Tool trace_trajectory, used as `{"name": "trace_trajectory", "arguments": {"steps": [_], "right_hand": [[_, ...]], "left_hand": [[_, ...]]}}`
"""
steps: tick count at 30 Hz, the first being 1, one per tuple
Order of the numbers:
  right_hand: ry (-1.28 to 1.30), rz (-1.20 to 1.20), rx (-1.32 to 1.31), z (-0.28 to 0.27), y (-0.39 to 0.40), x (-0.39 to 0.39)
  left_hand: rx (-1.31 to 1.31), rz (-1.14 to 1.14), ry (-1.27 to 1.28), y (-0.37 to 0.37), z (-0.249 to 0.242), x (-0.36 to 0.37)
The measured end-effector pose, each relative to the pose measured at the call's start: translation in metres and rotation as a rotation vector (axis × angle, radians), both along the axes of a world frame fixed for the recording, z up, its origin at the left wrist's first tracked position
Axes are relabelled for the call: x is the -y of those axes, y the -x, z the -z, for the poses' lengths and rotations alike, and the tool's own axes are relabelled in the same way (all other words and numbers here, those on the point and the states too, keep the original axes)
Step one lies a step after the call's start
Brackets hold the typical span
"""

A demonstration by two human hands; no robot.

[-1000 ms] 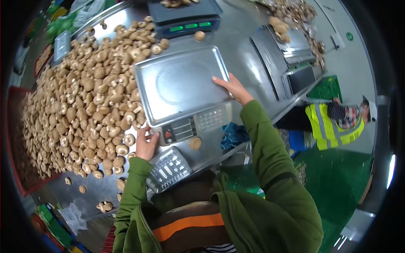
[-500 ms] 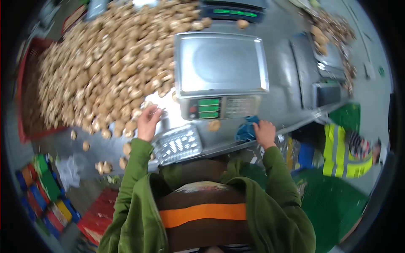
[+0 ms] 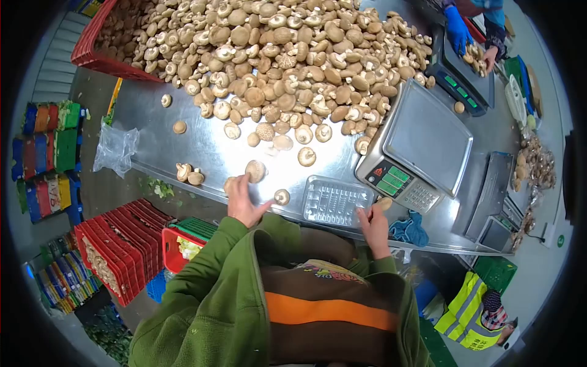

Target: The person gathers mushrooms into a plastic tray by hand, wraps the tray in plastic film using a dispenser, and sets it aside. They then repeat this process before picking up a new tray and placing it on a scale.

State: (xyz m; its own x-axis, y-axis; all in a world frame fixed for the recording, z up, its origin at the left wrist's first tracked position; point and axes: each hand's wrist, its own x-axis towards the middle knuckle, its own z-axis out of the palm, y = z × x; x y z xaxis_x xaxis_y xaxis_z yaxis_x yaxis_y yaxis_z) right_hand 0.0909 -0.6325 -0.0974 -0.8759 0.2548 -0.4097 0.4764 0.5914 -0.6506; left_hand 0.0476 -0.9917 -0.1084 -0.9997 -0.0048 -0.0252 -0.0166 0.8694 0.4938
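Observation:
My left hand (image 3: 243,203) is low over the steel table with its fingers spread. Beside its fingertips are a pale-brown mushroom (image 3: 255,170) and another partly covered by them. A smaller mushroom (image 3: 282,197) lies stem up near the thumb. At the right edge of a clear plastic tray (image 3: 336,200), my right hand (image 3: 373,225) has its fingers closed at a mushroom (image 3: 384,203) in front of the scale. The tray has nothing in it. A crumpled blue cloth (image 3: 410,229) lies just right of that hand.
A large mushroom heap (image 3: 275,61) spreads across the back from a red crate (image 3: 116,68). The weighing scale (image 3: 428,137) stands right of the tray. Another person's blue-gloved hand (image 3: 457,30) works at a second scale (image 3: 458,85). Red crates (image 3: 125,244) stand on the floor at left.
The view has swung, bringing in more of the table's left side. My right hand has left the blue cloth for the mushroom by the scale; my left has moved from the heap to loose mushrooms.

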Motion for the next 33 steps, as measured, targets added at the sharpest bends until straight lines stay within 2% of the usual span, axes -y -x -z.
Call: {"name": "trace_trajectory", "arguments": {"steps": [1, 2, 3, 5, 8, 9, 11, 14, 18, 19, 21, 22, 23, 25, 26, 27, 28, 29, 31, 32, 33], "right_hand": [[-0.081, -0.01, -0.004, 0.004, 0.0, 0.006], [0.031, 0.068, -0.078, 0.015, -0.005, 0.004], [0.018, 0.058, -0.076, 0.015, -0.007, 0.004], [0.028, 0.133, -0.072, 0.014, -0.005, 0.005], [0.037, 0.147, -0.133, 0.022, -0.006, 0.004], [0.061, 0.175, -0.152, 0.022, -0.009, 0.006], [0.048, 0.178, -0.162, 0.025, -0.012, 0.007], [0.025, 0.171, -0.166, 0.022, -0.011, 0.006], [-0.088, 0.129, -0.171, 0.006, -0.014, -0.002], [-0.095, 0.136, -0.177, -0.011, -0.007, 0.005], [0.141, 0.528, -0.265, -0.051, 0.017, 0.034], [0.173, 0.445, -0.254, -0.055, 0.03, 0.046], [-0.001, 0.309, -0.125, -0.075, 0.052, 0.079], [0.033, 0.088, 0.072, -0.079, 0.084, 0.135], [0.027, -0.085, -0.03, -0.03, 0.078, 0.146], [0.152, -0.101, 0.213, -0.038, 0.087, 0.175], [0.163, -0.273, 0.097, -0.021, 0.076, 0.188], [0.275, -0.376, 0.112, 0.005, 0.065, 0.193], [0.346, -0.15, 0.471, 0.013, 0.056, 0.208], [0.38, -0.075, 0.577, 0.019, 0.057, 0.212], [0.415, 0.004, 0.688, 0.023, 0.056, 0.215]], "left_hand": [[0.228, 0.016, -0.12, -0.001, 0.0, 0.001], [0.284, 0.008, -0.103, 0.002, 0.008, -0.006], [0.259, 0.016, -0.154, 0.008, 0.017, -0.01], [0.056, 0.074, -0.079, 0.02, 0.027, -0.014], [0.063, 0.006, -0.107, 0.063, 0.046, 0.008], [0.017, -0.038, -0.155, 0.084, 0.049, 0.018], [-0.087, 0.026, -0.267, 0.107, 0.042, 0.038], [-0.093, 0.055, -0.148, 0.099, 0.015, 0.063], [-0.199, 0.095, -0.002, 0.043, 0.01, 0.098], [-0.172, 0.024, 0.048, 0.027, 0.004, 0.106], [-0.146, -0.039, 0.096, 0.017, 0.006, 0.11], [-0.063, -0.056, -0.045, 0.013, 0.011, 0.113], [0.018, -0.075, -0.186, 0.012, 0.015, 0.115], [0.082, 0.019, -0.243, 0.018, 0.024, 0.114], [0.154, 0.164, -0.303, 0.016, 0.046, 0.115], [0.22, 0.31, -0.358, 0.019, 0.06, 0.117], [0.215, 0.313, -0.355, 0.019, 0.061, 0.116], [0.207, 0.32, -0.354, 0.019, 0.057, 0.117], [0.205, -0.16, -0.563, 0.022, 0.047, 0.12], [0.266, -0.31, -0.652, 0.021, 0.073, 0.134], [0.329, -0.383, -0.855, 0.027, 0.079, 0.139]]}}
